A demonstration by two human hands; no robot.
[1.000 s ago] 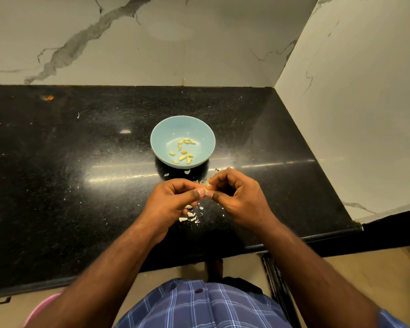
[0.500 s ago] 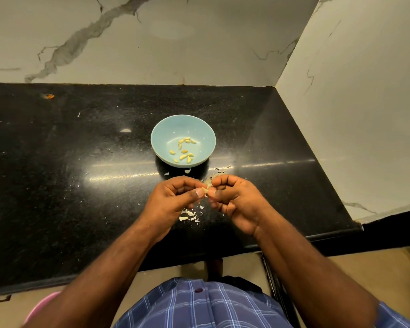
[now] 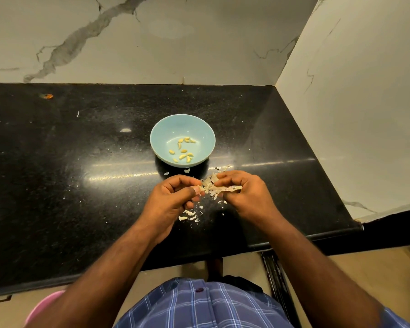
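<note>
Both hands, left hand [image 3: 173, 200] and right hand [image 3: 246, 197], pinch papery garlic skins [image 3: 214, 185] between curled fingers. Just beyond, the blue bowl [image 3: 161, 136] holds peeled cloves [image 3: 184, 150]; scraps [image 3: 189, 215] litter the counter [image 3: 57, 162].

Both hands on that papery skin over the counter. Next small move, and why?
Likely pull the left hand and right hand slightly apart to tear the papery skin free: both pinch it, loose flakes lie on the counter below, and peeled cloves sit in the blue bowl.
</note>
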